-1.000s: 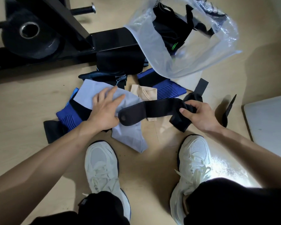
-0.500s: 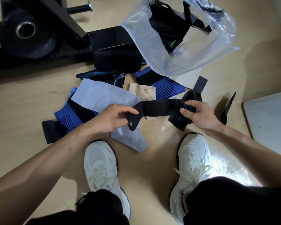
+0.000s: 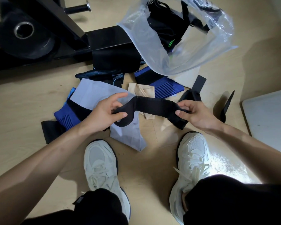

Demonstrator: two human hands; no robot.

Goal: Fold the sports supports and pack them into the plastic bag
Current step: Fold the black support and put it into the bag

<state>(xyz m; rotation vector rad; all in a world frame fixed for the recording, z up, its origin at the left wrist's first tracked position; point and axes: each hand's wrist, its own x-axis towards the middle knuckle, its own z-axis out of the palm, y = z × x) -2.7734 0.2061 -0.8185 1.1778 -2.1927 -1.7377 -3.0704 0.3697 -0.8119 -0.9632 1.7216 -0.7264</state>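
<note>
Short of the bag (image 3: 206, 51), left hand (image 3: 104, 114) and right hand (image 3: 196, 113) each pinch a strap (image 3: 154, 105) end. Best bring ends together squarely, strap taut.

Pale wood floor (image 3: 152, 168), plastic bag (image 3: 193, 62) at one o'clock, sports supports (image 3: 94, 93) strewn at eleven, weight plate (image 3: 24, 34) at ten

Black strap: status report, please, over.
Left hand and right hand each pinch an end of the strap. Strap spans between them, not yet folded. Bag open beyond; other supports lie on floor between.
</note>
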